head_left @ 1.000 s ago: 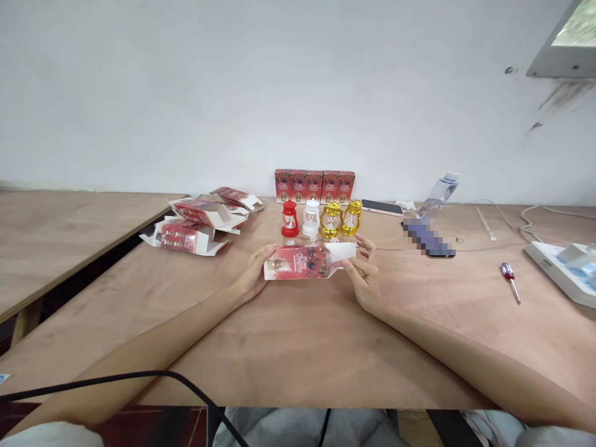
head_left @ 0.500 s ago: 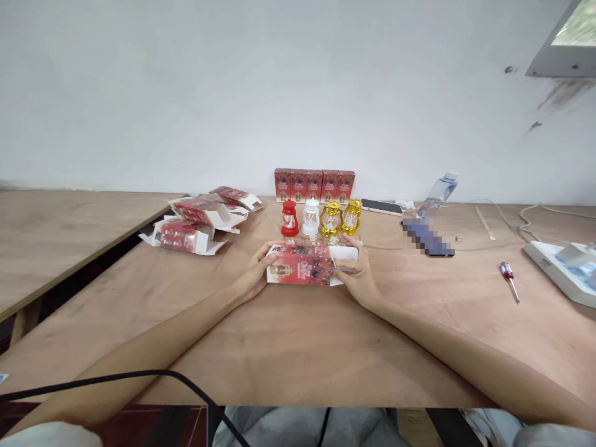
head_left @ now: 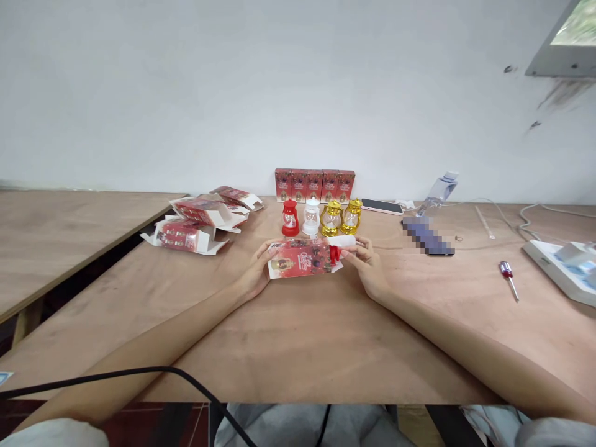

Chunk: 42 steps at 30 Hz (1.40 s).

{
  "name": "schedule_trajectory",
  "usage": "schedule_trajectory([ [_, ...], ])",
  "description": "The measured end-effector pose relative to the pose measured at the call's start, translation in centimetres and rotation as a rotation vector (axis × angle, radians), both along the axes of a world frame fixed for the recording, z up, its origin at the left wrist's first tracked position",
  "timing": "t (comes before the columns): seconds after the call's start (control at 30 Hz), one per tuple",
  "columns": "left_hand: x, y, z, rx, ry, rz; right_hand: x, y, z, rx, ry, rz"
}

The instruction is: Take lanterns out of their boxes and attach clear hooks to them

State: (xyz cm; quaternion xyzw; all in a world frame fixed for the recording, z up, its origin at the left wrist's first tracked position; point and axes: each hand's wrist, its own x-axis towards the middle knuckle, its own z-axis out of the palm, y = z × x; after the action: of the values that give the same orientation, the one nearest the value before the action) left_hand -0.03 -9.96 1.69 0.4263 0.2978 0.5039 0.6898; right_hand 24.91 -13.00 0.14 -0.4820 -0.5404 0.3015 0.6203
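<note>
Between the two hands, just above the bench (head_left: 298,347), the red carton (head_left: 302,261) lies with its long axis left to right, the left hand (head_left: 254,273) gripping its closed end and the right hand (head_left: 370,267) pinching the white flap (head_left: 343,243) (both equally near).

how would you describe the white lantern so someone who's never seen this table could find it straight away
Start at the row of five red boxes standing against the white wall at the back of the wooden table. Just in front of them stands a line of four small lanterns; the white lantern is second from the left. It is the only white one, between a red lantern and two gold lanterns.
</note>
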Motion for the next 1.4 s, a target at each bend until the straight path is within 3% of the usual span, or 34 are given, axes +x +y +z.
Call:
schedule_trajectory([
  [0.17, 0.1, 0.2, 0.0, -0.045, -0.016, 0.016, 1.5, 0.8, 0.6, 0.055, 0.012, -0.006],
  [0.6, -0.1, 0.5, 0.0, -0.153, -0.030, 0.009, 7.6, 1.1, 5.4, 0.290, -0.273, -0.337],
  [0.7, -0.2, 0.6, 0.0, -0.181, -0.039, 0.030, 9.1, 0.1, 6.9, 0.307, -0.426, -0.367],
  [0.83, -0.4, 0.6, 0.3, -0.224, -0.066, 0.006, 10.4, -1.1, 8.3, 0.318, -0.705, -0.306],
  [0.97, -0.5, 0.5, 0.8, -0.252, -0.144, -0.043, 10.7, -1.4, 7.8, 0.295, -0.898, -0.337],
  [1.13, -0.5, 0.6, 0.7, -0.178, -0.144, -0.180, 11.6, -0.7, 7.4, 0.201, -1.021, -0.397],
  [1.27, -0.6, 0.6, 0.0, -0.131, -0.108, -0.230, 11.3, -1.0, 9.1, 0.150, -1.118, -0.374],
  [1.4, -0.4, 0.2, -0.7, -0.067, -0.049, -0.234, 6.9, -3.0, 11.3, 0.169, -1.072, -0.209],
])
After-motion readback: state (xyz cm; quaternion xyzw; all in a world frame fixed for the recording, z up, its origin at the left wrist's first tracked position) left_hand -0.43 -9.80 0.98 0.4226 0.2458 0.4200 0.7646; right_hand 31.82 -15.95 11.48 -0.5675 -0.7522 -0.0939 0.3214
